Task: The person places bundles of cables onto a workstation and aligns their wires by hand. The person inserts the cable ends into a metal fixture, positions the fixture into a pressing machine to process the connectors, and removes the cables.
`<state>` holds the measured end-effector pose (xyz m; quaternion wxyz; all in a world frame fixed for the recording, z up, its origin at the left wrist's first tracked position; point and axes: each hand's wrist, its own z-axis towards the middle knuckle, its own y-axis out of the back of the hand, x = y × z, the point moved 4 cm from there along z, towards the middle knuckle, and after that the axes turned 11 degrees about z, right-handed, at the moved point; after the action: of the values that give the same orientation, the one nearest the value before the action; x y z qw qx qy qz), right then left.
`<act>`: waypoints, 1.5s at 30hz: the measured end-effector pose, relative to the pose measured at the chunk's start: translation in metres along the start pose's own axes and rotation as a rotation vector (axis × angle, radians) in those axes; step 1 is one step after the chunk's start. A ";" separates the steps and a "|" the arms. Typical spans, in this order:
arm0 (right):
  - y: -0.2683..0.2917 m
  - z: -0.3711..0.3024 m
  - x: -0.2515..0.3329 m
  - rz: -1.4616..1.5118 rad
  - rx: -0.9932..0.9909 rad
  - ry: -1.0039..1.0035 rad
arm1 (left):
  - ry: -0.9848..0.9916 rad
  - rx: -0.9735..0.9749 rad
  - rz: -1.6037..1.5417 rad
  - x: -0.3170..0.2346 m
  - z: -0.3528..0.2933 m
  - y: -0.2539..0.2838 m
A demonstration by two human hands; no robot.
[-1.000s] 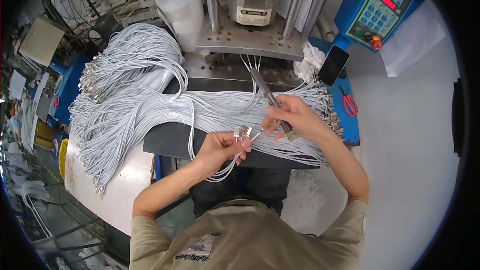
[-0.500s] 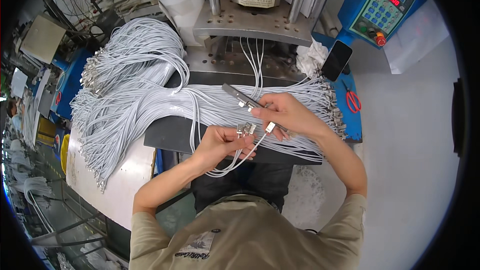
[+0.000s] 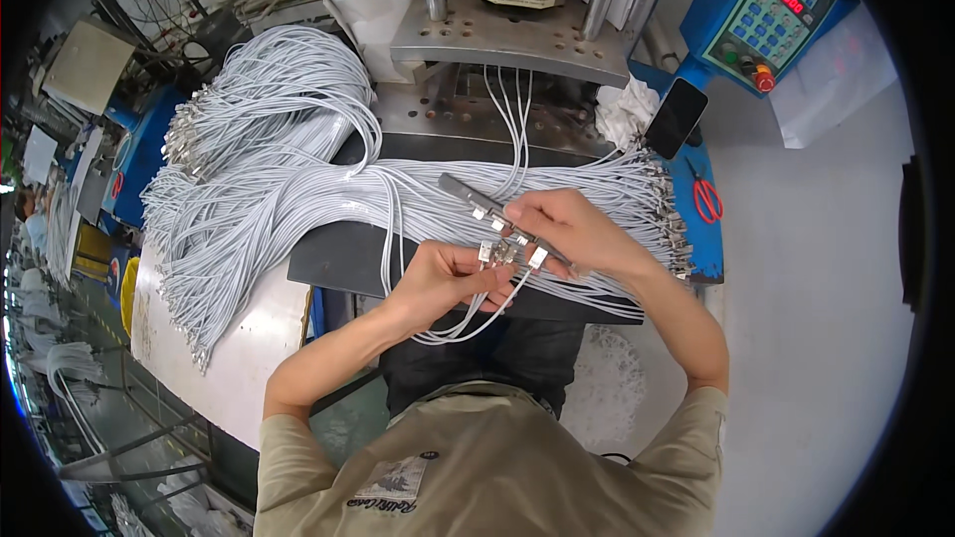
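Note:
My left hand (image 3: 435, 285) is closed on several white cables, pinching them just below their metal connectors (image 3: 502, 253). Their white leads (image 3: 438, 336) loop down below the fingers. Gripped in my right hand (image 3: 577, 231) is a dark narrow metal bar (image 3: 460, 189), slanting from upper left to lower right. Small silvery connectors (image 3: 479, 213) sit along the bar's edge. At its lower end, by my right fingers, is a white-lit connector (image 3: 537, 259) with a cable running down to my left hand. The two hands almost touch.
A thick bundle of white cables (image 3: 338, 204) covers the dark work plate (image 3: 328, 264). Behind stands a press (image 3: 507, 45), with several cables running into it. To the right are a control panel (image 3: 771, 15), a phone (image 3: 676, 117), crumpled white paper (image 3: 629, 111) and red-handled scissors (image 3: 707, 199).
The bar has shifted slightly down and left, and the connectors in my left hand have come closer to it. More connectors show along the bar. The whole view has shifted slightly.

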<state>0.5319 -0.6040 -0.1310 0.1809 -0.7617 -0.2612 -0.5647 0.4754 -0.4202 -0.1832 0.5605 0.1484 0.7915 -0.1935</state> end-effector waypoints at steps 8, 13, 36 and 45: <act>-0.001 -0.008 0.003 0.037 0.002 -0.060 | -0.017 -0.051 0.019 -0.001 -0.003 0.006; -0.001 -0.009 0.009 -0.082 0.007 -0.097 | 0.024 -0.076 0.105 -0.001 0.001 0.010; -0.005 0.002 0.010 -0.491 0.068 0.155 | 0.021 0.089 0.066 -0.005 -0.009 0.010; 0.031 0.000 0.006 -0.585 0.005 0.530 | 0.003 -0.002 0.037 0.002 -0.002 0.013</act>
<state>0.5523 -0.6274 -0.1246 0.0755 -0.4826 -0.4128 -0.7687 0.4789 -0.4082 -0.1868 0.5630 0.1626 0.7896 -0.1821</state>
